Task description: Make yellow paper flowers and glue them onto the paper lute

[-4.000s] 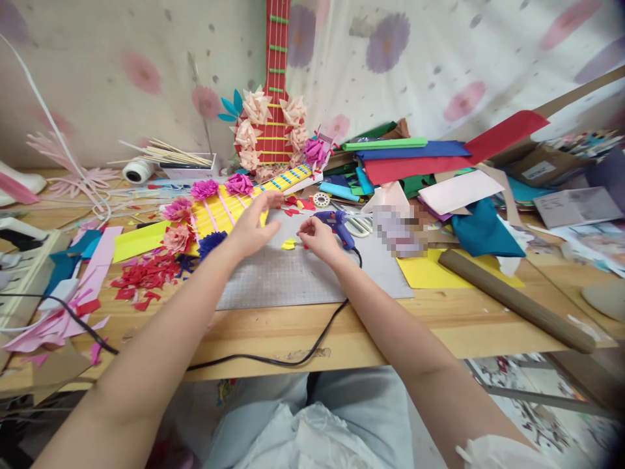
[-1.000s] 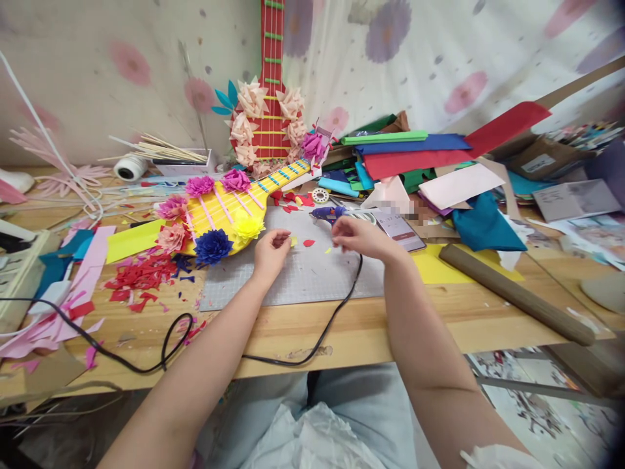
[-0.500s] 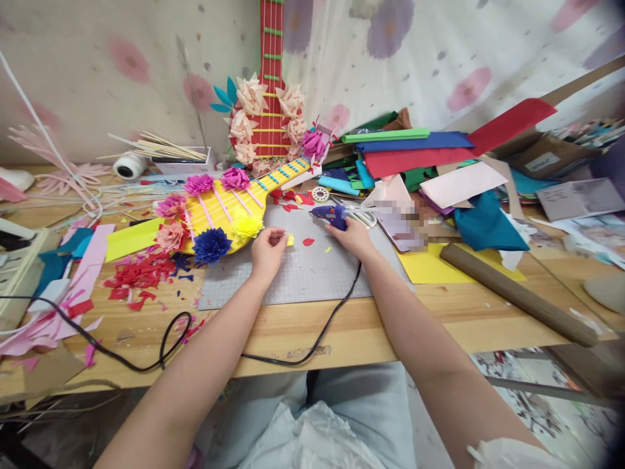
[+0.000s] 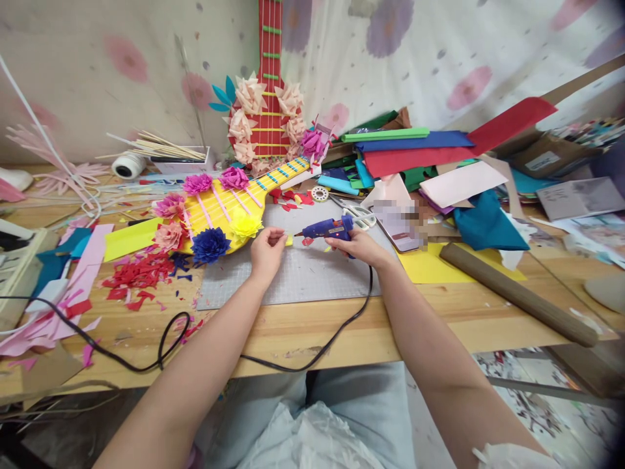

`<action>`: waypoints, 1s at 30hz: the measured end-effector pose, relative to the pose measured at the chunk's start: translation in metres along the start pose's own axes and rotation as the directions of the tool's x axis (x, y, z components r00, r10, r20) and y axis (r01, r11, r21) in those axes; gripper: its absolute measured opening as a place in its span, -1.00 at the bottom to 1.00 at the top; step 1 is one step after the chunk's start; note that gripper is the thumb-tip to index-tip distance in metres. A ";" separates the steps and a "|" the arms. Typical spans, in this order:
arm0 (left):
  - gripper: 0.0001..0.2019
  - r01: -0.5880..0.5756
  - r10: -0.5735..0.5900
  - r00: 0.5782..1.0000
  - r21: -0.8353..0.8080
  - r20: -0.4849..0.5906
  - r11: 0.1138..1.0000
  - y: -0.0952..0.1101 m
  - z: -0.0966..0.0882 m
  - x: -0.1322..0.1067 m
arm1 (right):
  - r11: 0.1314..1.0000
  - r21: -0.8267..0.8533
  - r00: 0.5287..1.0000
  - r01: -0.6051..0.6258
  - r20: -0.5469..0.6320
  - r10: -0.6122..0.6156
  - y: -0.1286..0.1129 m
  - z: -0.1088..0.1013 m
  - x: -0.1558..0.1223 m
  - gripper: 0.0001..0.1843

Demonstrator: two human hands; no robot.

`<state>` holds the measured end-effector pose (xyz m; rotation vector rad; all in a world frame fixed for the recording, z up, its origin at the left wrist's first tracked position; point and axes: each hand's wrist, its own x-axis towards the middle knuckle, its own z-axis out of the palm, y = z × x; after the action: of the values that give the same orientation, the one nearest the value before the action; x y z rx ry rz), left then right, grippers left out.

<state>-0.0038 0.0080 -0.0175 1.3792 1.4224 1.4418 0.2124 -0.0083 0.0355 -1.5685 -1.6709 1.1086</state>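
My right hand [image 4: 360, 246] is closed around a blue hot glue gun [image 4: 326, 229], held level with its nozzle pointing left. Between the fingertips of my left hand [image 4: 268, 253] is a small yellow paper piece [image 4: 289, 240], close to the nozzle tip; I cannot tell whether they touch. Both hands are over a grey cutting mat [image 4: 303, 283]. Just left of my left hand lies a yellow paper guitar [image 4: 209, 212] with a yellow paper flower [image 4: 246, 223] and a dark blue paper flower [image 4: 210, 245] on its body.
A red guitar [image 4: 270, 124] with peach flowers stands at the back. Scissors [image 4: 359, 215] and a phone [image 4: 393, 228] lie right of the mat, near a brown roll [image 4: 517, 293]. Red paper scraps [image 4: 139, 273] are at left. A black cord [image 4: 332, 342] loops along the table's front.
My right hand has lifted the glue gun and turned it level, bringing its nozzle left beside the yellow paper piece. My left hand has stayed nearly still.
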 end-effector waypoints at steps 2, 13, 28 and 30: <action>-0.90 0.001 -0.001 1.000 -0.008 0.003 1.000 -0.001 0.000 0.000 | 1.000 -0.018 1.000 0.006 0.018 -0.006 0.000 0.002 0.001 -0.58; -0.89 0.024 -0.024 1.000 -0.031 0.001 0.999 0.002 0.001 0.000 | 0.995 -0.100 1.000 -0.006 0.029 0.009 0.008 0.005 0.007 -0.53; -0.87 0.024 -0.023 1.000 -0.028 0.015 0.999 -0.003 0.001 0.001 | 0.995 -0.095 1.000 0.004 0.023 -0.002 0.009 0.004 0.009 -0.52; -0.87 0.023 -0.023 1.000 -0.029 0.017 0.999 -0.003 0.002 0.001 | 0.996 -0.093 1.000 0.010 0.020 -0.008 0.008 0.004 0.009 -0.52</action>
<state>-0.0031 0.0098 -0.0204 1.3498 1.3967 1.4274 0.2116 -0.0010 0.0252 -1.6106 -1.7636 1.0591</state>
